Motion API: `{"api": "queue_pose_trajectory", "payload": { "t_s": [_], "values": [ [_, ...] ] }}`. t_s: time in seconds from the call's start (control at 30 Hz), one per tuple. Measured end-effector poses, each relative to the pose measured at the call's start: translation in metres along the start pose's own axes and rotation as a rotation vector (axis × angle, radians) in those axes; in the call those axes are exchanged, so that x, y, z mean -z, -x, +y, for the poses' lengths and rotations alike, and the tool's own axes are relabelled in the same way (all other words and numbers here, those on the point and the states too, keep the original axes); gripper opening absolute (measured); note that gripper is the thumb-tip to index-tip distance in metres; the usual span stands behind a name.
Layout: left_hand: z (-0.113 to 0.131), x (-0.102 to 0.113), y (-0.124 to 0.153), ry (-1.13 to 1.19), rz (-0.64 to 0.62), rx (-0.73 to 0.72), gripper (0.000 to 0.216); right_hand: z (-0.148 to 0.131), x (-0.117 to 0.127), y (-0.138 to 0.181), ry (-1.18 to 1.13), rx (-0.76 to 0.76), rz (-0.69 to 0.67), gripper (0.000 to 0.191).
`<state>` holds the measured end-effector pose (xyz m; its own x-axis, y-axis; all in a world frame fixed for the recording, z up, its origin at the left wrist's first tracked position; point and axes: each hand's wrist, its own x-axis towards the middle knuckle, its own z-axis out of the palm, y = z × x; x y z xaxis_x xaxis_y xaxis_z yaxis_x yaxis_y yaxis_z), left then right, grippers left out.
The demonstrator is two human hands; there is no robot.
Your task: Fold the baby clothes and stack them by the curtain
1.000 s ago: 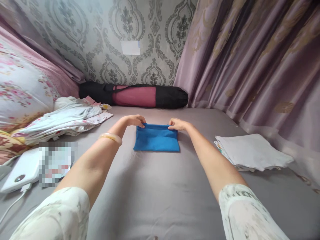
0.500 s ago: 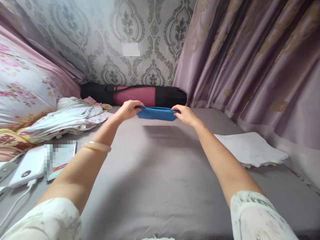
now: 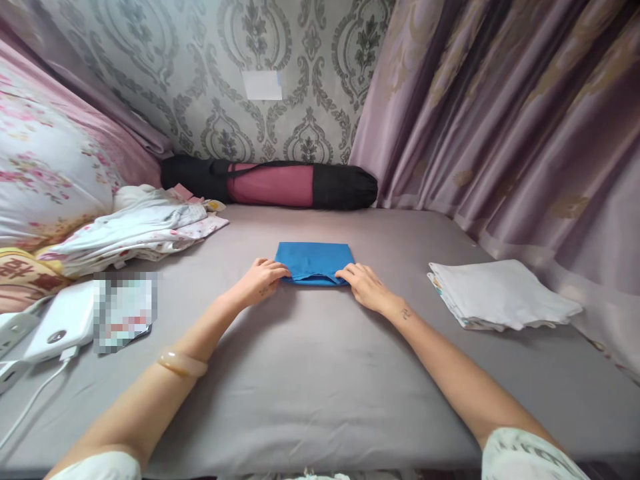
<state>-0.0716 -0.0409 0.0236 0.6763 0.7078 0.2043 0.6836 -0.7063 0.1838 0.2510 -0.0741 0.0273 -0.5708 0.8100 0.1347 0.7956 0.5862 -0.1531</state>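
A folded blue cloth (image 3: pixel 315 259) lies flat on the grey bed sheet (image 3: pixel 310 373), its layered edge toward me gaping slightly in the middle. My left hand (image 3: pixel 264 279) pinches the near left corner, fingers closed over it. At the near right corner, my right hand (image 3: pixel 367 285) grips the cloth in the same way, thumb and fingers pressed together. The fingertips under the fabric are partly hidden. A pale bangle (image 3: pixel 183 364) circles my left forearm.
To the right sits a stack of folded white cloth (image 3: pixel 505 293). A power bank (image 3: pixel 67 317) with a white cable lies at left, below crumpled clothes (image 3: pixel 145 227). A black and maroon roll bag (image 3: pixel 270 185) rests against the wall.
Both hands have brought the blue cloth down and toward me, from held above the bed to lying on the sheet. Its broad top face now shows.
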Motion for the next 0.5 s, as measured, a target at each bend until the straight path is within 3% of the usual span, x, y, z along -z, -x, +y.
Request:
{"api": "queue_pose_trajectory", "payload": {
  "t_s": [0.1, 0.23, 0.33, 0.5],
  "values": [
    [0.005, 0.004, 0.003, -0.033, -0.030, -0.001, 0.042, -0.002, 0.000, 0.003, 0.020, -0.014, -0.052, 0.062],
    [0.013, 0.011, -0.004, -0.019, -0.056, 0.059, 0.025, -0.006, 0.006, -0.002, -0.009, -0.069, -0.099, 0.057],
    [0.022, 0.013, -0.021, -0.049, -0.049, 0.212, 0.042, -0.010, 0.012, -0.019, -0.033, -0.146, -0.120, 0.048],
    [0.038, 0.000, -0.068, -0.097, 0.119, 0.472, 0.033, -0.015, 0.006, -0.065, -0.024, -0.295, 0.071, 0.045]
  ]
}}
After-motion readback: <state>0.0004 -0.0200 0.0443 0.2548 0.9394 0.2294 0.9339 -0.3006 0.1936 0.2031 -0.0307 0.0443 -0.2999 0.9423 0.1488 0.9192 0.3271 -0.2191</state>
